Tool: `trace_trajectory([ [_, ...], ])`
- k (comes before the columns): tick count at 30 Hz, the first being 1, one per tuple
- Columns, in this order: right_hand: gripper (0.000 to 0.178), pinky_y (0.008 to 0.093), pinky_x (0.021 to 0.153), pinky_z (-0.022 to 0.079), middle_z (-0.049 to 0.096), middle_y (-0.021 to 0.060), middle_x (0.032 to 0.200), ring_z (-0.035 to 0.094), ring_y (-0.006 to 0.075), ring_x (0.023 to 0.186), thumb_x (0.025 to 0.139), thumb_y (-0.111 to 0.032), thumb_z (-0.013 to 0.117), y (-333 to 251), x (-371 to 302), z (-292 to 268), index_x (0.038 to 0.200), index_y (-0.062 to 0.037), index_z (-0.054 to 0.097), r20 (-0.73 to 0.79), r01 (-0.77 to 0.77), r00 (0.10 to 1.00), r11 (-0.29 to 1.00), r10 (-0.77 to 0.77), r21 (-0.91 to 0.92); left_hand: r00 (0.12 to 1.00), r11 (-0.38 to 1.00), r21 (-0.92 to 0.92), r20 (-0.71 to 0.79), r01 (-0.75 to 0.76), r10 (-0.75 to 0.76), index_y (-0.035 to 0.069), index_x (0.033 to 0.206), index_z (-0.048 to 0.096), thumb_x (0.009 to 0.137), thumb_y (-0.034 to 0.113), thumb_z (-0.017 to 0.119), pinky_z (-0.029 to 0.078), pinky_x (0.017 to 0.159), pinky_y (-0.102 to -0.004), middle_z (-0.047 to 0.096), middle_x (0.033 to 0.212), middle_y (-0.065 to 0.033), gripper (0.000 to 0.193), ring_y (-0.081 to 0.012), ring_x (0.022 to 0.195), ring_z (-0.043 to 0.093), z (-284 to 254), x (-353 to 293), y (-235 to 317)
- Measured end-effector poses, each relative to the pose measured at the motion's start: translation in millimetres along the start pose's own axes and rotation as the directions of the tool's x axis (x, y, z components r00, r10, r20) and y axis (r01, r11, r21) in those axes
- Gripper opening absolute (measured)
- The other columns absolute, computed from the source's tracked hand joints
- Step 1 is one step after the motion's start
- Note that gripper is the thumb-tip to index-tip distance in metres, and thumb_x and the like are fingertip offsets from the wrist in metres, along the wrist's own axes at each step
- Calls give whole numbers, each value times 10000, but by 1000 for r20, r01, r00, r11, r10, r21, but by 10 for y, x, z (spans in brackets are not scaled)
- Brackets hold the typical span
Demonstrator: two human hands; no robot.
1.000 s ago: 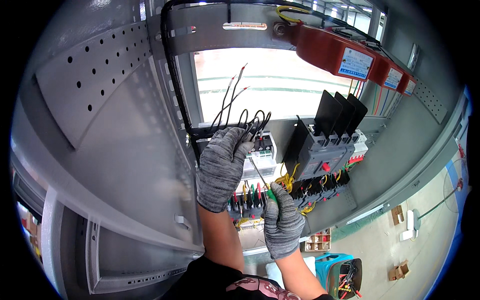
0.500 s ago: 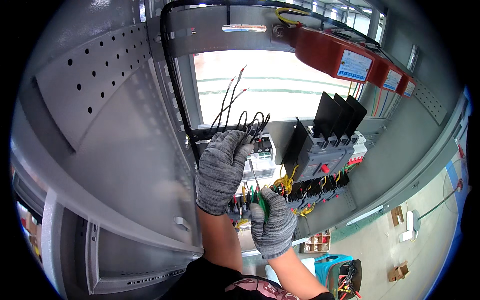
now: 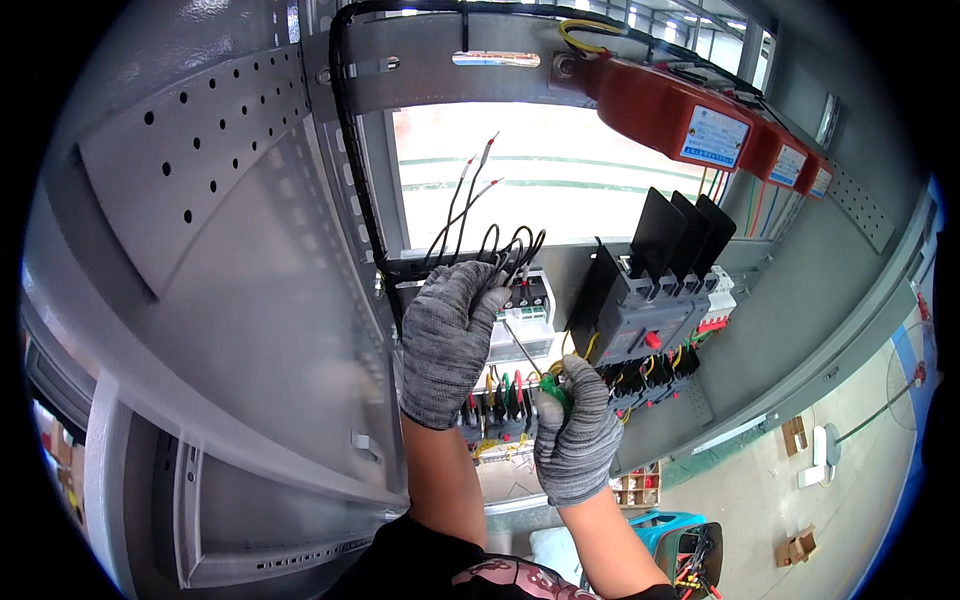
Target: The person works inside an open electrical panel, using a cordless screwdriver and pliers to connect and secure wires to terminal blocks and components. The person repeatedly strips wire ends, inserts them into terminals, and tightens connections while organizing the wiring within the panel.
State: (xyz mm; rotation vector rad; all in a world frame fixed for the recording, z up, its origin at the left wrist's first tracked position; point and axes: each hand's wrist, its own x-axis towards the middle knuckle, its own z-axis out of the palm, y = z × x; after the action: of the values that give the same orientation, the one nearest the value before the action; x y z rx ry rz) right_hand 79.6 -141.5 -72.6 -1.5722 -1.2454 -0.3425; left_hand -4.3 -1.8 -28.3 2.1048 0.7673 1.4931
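In a grey knitted glove, my left hand (image 3: 447,345) is closed with its fingertips on black wires (image 3: 518,243) that loop up at the top of a white terminal module (image 3: 533,335). My right hand (image 3: 582,430), gloved alike, grips the green handle of a screwdriver (image 3: 554,392). Its thin shaft slants up and left, with the tip at the module's front, close beside my left fingertips; whether it sits in a screw I cannot tell. Behind my left hand, several loose black wires (image 3: 464,205) with red-marked ends stand upright.
A grey circuit breaker (image 3: 622,330) with black barrier plates (image 3: 657,230) is mounted to the right. Red block-shaped components (image 3: 665,115) hang above it. Smaller wired breakers (image 3: 505,412) line the lower rail. Below stand a parts box (image 3: 637,488) and a turquoise tool bag (image 3: 660,522).
My right hand has swung to the right with the screwdriver, so the shaft now slants more. The left hand stays at the wires; the view has shifted slightly.
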Motion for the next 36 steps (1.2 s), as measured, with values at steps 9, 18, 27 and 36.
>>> trace_trajectory([
  [9,339,386,652,460,570,122,827,563,306,732,683,120,636,122,-85,194,974,-49,593,-118,384,919,922,-377,43,999,998,-45,15,48,-47,-21,938,655,816,65,678,499,753,-311,653,828,-121,151,-191,788,632,-1,7,56],
  [18,238,372,751,499,584,148,1024,584,290,840,795,10,640,130,-32,134,1021,-58,609,-178,302,940,953,-292,26,1000,1000,20,-18,7,-7,-14,915,659,801,62,687,495,765,-323,659,834,-125,139,-216,803,636,2,7,51],
  [27,325,395,838,526,640,190,1079,637,332,992,769,66,548,75,-44,174,1077,-19,608,7,327,943,926,-334,189,1000,999,31,-8,19,-18,-1,923,663,796,79,688,498,762,-331,662,841,-121,152,-224,811,637,6,11,59],
  [36,417,420,851,505,625,191,1130,626,342,999,690,18,603,150,-69,152,1104,-32,605,58,331,935,919,-350,214,995,995,-35,21,94,-93,-18,910,649,798,34,680,502,766,-287,684,851,-93,128,-141,793,632,11,-21,41],
])
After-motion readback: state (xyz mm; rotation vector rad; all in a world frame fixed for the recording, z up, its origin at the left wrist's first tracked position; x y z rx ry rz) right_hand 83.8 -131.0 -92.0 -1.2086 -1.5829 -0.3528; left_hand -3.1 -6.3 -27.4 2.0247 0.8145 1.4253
